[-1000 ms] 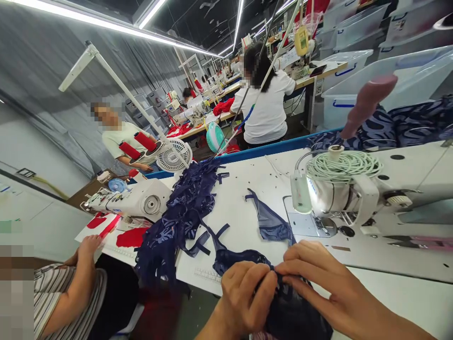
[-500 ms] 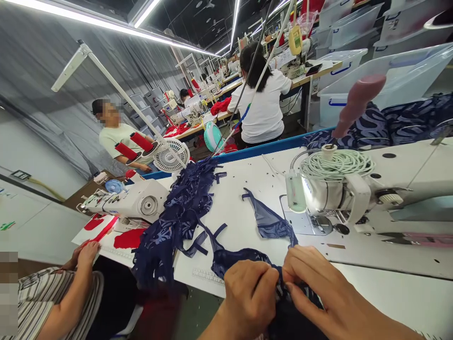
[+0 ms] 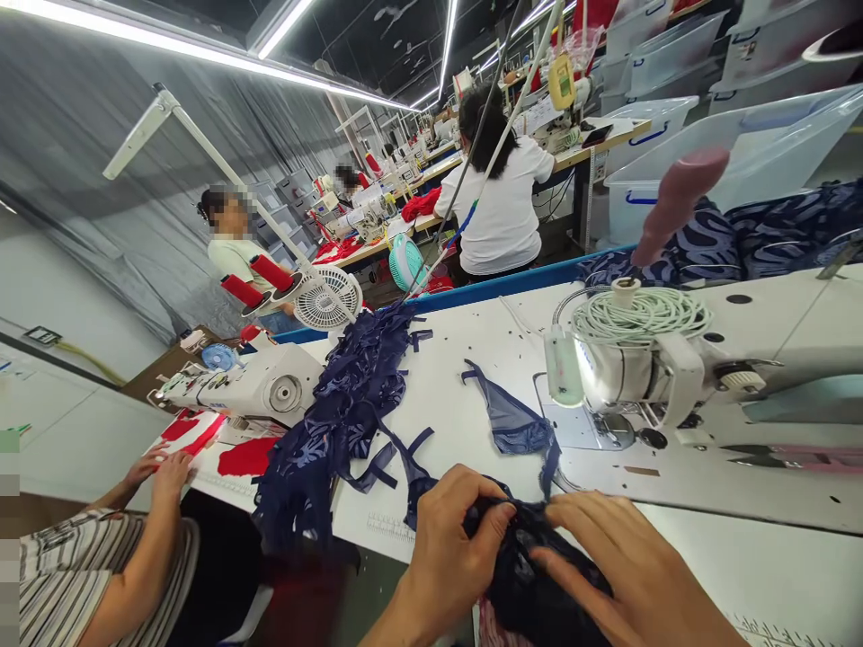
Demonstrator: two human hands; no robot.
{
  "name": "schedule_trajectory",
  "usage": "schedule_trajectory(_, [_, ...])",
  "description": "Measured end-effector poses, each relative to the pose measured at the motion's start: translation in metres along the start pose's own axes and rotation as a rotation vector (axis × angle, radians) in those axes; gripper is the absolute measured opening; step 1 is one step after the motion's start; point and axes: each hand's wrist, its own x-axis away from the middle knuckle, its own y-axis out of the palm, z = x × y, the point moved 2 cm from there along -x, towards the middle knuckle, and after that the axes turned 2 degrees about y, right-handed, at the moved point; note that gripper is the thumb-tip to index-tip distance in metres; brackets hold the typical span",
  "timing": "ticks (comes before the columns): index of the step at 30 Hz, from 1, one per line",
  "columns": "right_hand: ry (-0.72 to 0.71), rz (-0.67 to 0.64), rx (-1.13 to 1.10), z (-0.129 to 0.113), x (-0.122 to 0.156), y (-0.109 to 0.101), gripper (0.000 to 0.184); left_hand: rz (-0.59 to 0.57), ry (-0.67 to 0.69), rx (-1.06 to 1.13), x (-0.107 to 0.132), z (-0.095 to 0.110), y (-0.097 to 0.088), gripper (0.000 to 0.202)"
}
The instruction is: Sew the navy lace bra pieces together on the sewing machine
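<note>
At the near edge of the white sewing table [image 3: 465,359], both my hands pinch a dark navy fabric piece [image 3: 532,575]. My left hand [image 3: 449,548] grips its left side with fingers curled. Its right side is held under the closed fingers of my right hand [image 3: 627,575]. A strip of the same navy cloth [image 3: 516,422] runs from my hands up toward the sewing machine [image 3: 647,368], whose needle area sits just beyond my right hand.
A long heap of navy printed garments [image 3: 343,404] lies on the table's left part. A co-worker's hands [image 3: 158,467] press red fabric at a second machine [image 3: 249,382] on the left. A small fan [image 3: 328,298], red thread cones, plastic bins and other seated workers stand farther back.
My hands have drawn the navy piece nearer to me and bunched it. The co-worker on the left brought both hands onto the red fabric.
</note>
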Motion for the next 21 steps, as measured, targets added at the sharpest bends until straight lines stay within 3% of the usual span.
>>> schedule_trajectory(7, [-0.089,-0.008,-0.094,0.001,-0.020,-0.003,0.012,0.026,-0.053,0.029,0.001,-0.003,-0.010,0.010])
schedule_trajectory(12, [-0.124,-0.312,-0.222,0.013,-0.048,-0.007,0.015,-0.017,-0.074,0.069,0.001,-0.003,-0.019,0.014])
schedule_trajectory(17, [-0.031,-0.397,-0.202,0.017,-0.062,-0.007,0.021,0.016,-0.156,0.134,0.006,-0.003,-0.024,0.020])
schedule_trajectory(21, [0.130,-0.532,-0.085,0.002,-0.068,0.006,0.010,0.116,-0.306,0.272,0.016,-0.027,-0.011,0.028])
